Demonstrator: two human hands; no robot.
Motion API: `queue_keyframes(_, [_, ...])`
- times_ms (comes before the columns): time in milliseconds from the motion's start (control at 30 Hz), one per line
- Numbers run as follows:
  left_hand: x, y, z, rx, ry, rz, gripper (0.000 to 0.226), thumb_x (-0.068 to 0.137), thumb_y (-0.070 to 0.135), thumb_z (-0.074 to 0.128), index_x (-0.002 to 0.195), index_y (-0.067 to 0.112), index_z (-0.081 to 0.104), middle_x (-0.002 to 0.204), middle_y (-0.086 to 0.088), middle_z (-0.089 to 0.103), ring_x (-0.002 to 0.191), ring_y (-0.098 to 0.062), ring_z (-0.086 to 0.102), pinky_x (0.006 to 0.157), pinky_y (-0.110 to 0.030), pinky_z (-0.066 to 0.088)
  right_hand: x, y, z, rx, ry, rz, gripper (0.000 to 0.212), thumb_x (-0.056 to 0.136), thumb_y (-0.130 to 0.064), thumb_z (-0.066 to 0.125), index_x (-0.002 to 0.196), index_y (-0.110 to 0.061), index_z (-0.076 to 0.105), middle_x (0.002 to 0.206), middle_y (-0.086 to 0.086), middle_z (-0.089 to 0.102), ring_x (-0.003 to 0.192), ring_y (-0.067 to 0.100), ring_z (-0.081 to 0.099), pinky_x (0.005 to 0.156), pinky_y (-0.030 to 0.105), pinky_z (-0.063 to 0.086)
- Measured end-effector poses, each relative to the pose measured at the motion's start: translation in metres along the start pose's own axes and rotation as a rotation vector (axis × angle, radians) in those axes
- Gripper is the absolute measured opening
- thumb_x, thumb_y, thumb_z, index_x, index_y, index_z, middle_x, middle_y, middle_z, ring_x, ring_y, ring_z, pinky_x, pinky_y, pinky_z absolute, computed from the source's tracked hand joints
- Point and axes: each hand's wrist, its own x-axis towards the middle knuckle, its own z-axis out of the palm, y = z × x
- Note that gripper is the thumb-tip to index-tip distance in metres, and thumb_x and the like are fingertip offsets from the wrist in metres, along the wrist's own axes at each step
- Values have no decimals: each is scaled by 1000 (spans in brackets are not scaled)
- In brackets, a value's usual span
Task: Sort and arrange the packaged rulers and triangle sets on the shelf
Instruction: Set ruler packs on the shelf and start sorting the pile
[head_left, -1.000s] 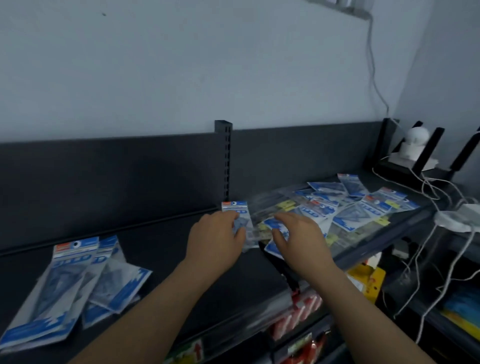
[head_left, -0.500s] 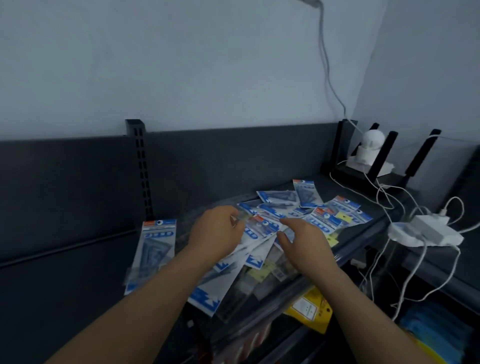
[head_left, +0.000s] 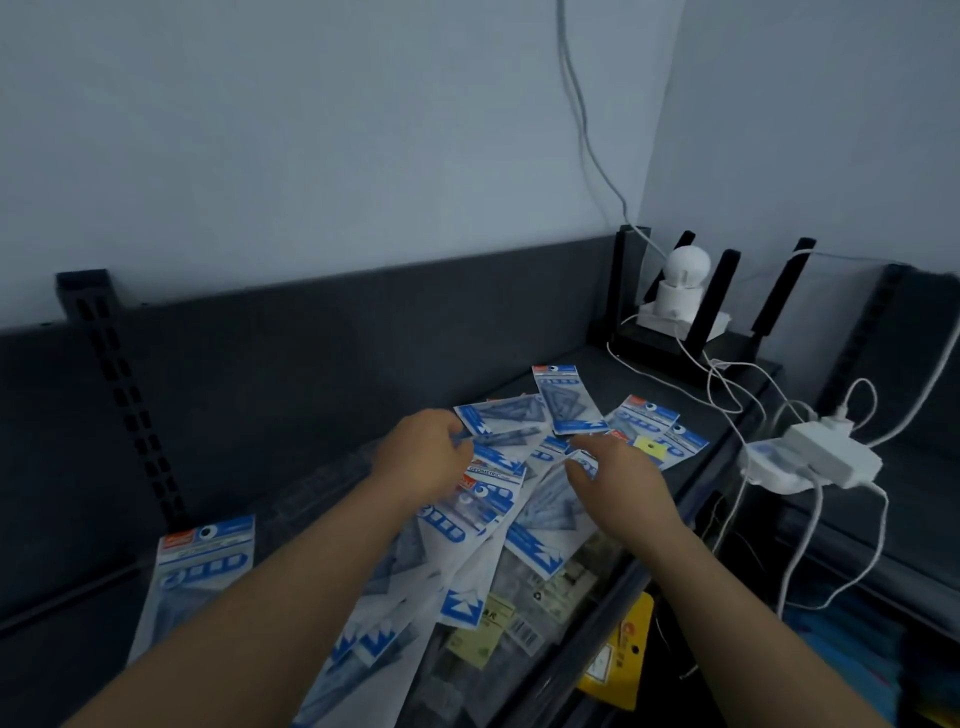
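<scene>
A loose pile of blue-and-white triangle set packs (head_left: 483, 525) lies across the dark shelf (head_left: 322, 467), overlapping at many angles. My left hand (head_left: 421, 460) lies on the back of the pile, fingers curled over the edge of a pack (head_left: 498, 415). My right hand (head_left: 621, 480) is just to the right and pinches the corner of another pack (head_left: 584, 460) between thumb and forefinger. One pack (head_left: 202, 566) lies alone to the left. Clear ruler packs with yellow labels (head_left: 524, 608) show under the pile near the front edge.
A white camera (head_left: 683, 288) stands on a black router with upright antennas in the back right corner. White cables run to a power adapter (head_left: 831, 454) off the shelf's right end. Yellow packets (head_left: 618, 660) hang below. A slotted upright (head_left: 119, 389) rises at the left.
The view has swung right and both hands have reached further into the pile. The pack the left hand held one second ago now lies alone at the left.
</scene>
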Motion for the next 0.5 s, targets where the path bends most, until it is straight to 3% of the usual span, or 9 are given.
queue_keyframes(67, [10, -2, 5, 27, -48, -1, 8, 89, 32, 57, 88, 24, 55, 98, -6, 67, 88, -22, 63, 72, -32, 48, 7, 6, 3, -6, -12, 18, 41, 94, -33, 53, 134, -20, 55, 135, 2, 57, 117, 22, 57, 102, 38, 42])
queue_keyframes(133, [18, -6, 10, 60, -128, -8, 24, 87, 38, 61, 104, 21, 62, 111, -4, 65, 95, -19, 60, 71, -27, 43, 15, 12, 7, -7, -39, 20, 44, 92, -34, 55, 133, -19, 55, 136, 3, 56, 118, 22, 56, 102, 39, 43])
queue_keyframes(300, [35, -7, 31, -16, -206, 10, 65, 83, 45, 68, 138, 15, 50, 140, -3, 50, 123, -19, 52, 102, -31, 43, 29, 28, 16, -29, -116, 17, 31, 89, -27, 57, 111, -6, 65, 114, 11, 66, 103, 27, 60, 89, 40, 49])
queue_keyframes(433, [63, 6, 45, 5, -139, 40, 63, 92, 45, 56, 145, 14, 39, 148, -8, 37, 132, -25, 40, 109, -35, 35, 48, 39, 12, 33, -72, 37, 25, 89, -18, 52, 102, -1, 65, 102, 13, 65, 99, 30, 59, 81, 38, 48])
queue_keyframes(500, [81, 13, 51, 32, -146, 58, 61, 95, 43, 52, 146, 14, 36, 149, -10, 35, 132, -27, 38, 109, -38, 34, 62, 41, 8, 58, -78, 52, 28, 92, -18, 52, 109, 1, 64, 110, 16, 63, 100, 30, 59, 84, 39, 48])
